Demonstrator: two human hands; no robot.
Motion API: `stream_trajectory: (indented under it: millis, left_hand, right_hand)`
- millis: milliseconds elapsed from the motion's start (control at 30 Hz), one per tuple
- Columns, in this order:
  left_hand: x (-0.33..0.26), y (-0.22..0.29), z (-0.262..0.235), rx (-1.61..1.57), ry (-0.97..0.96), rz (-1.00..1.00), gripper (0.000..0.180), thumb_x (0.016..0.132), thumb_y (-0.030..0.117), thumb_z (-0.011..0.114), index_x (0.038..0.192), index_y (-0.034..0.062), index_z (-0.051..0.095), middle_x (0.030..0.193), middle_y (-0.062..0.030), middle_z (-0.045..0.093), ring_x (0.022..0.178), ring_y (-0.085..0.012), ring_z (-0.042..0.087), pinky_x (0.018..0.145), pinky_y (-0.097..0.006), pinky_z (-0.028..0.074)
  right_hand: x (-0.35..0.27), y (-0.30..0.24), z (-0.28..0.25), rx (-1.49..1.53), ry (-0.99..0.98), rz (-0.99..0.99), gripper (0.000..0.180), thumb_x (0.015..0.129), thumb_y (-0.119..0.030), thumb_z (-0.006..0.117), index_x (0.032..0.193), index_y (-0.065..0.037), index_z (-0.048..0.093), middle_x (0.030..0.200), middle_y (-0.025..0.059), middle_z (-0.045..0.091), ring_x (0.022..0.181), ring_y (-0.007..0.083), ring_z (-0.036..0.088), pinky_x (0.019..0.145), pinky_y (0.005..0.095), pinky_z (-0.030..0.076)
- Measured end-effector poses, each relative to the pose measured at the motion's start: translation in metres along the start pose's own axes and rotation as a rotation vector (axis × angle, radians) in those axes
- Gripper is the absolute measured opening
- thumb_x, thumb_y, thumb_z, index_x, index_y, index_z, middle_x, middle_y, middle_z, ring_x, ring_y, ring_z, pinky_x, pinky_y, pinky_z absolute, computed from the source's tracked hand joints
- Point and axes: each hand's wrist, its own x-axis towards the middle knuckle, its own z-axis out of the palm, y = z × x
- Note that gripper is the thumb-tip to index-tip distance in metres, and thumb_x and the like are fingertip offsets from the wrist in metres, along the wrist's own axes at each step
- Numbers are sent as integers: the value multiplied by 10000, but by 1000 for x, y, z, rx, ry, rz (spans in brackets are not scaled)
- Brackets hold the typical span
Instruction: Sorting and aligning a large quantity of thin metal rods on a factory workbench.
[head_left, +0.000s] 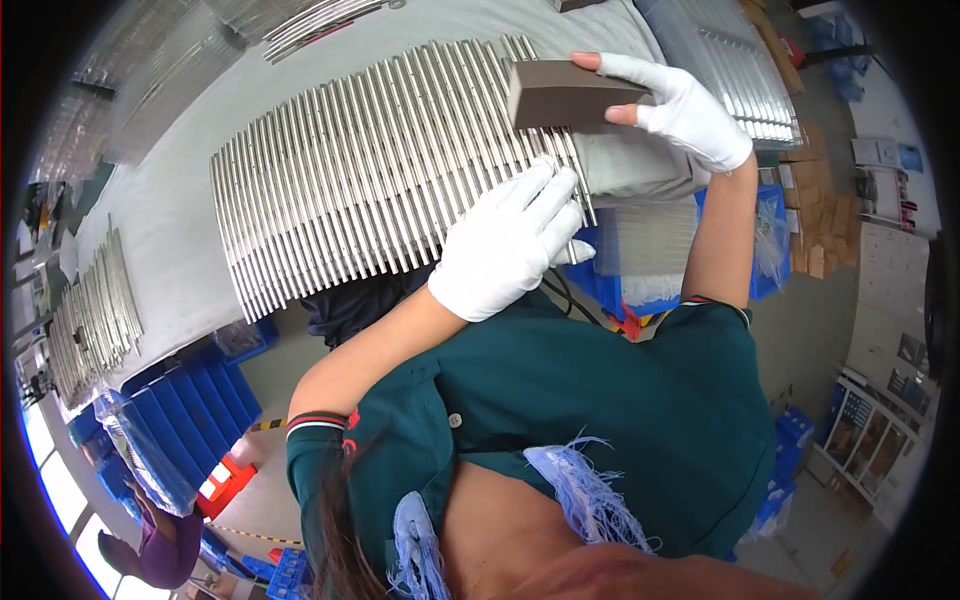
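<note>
Many slim silver metal rods (330,170) lie side by side in a wide row on a grey cloth-covered table. My right hand (690,115), in a white glove with bare thumb and fingertip, grips a dark grey-brown rectangular block (565,95). The block is over the far right part of the row; whether it touches the rods I cannot tell. My left hand (510,240), also in a white glove, is at the near ends of the rightmost rods. Its fingers curl over them, and a rod end shows by the thumb; the hand partly hides the rods beneath.
More rods (100,310) lie at the table's left end, and others (320,25) at the far edge. Clear plastic trays (725,80) stand at the far right. Blue bins (190,410) are below the table at left. A person in purple (160,550) is at lower left.
</note>
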Motion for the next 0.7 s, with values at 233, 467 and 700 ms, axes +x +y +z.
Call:
stream_trajectory:
  millis: [233, 467, 700]
  left_hand:
    - [0, -3, -1, -31, 17, -7, 405, 681, 318, 727, 916, 22, 582, 1101, -159, 583, 1052, -351, 577, 824, -382, 506]
    - [-4, -4, -2, 13, 42, -36, 395, 667, 309, 731, 907, 36, 576, 1079, -146, 584, 1044, -342, 576, 818, -375, 507]
    - [2, -2, -5, -36, 44, -20, 387, 673, 307, 735, 909, 44, 578, 1073, -138, 581, 1040, -335, 576, 799, -365, 507]
  right_hand:
    - [4, -1, -4, -81, -17, -21, 526, 818, -14, 642, 1321, -39, 492, 1317, 24, 527, 1171, 133, 511, 971, 256, 417]
    - [19, -1, 23, 55, -26, -40, 503, 828, -30, 632, 1314, -49, 505, 1329, 41, 520, 1202, 133, 476, 1001, 265, 385]
    - [-20, -9, -11, 56, 99, -26, 502, 816, -13, 629, 1302, -16, 505, 1321, 62, 526, 1198, 150, 488, 1021, 285, 370]
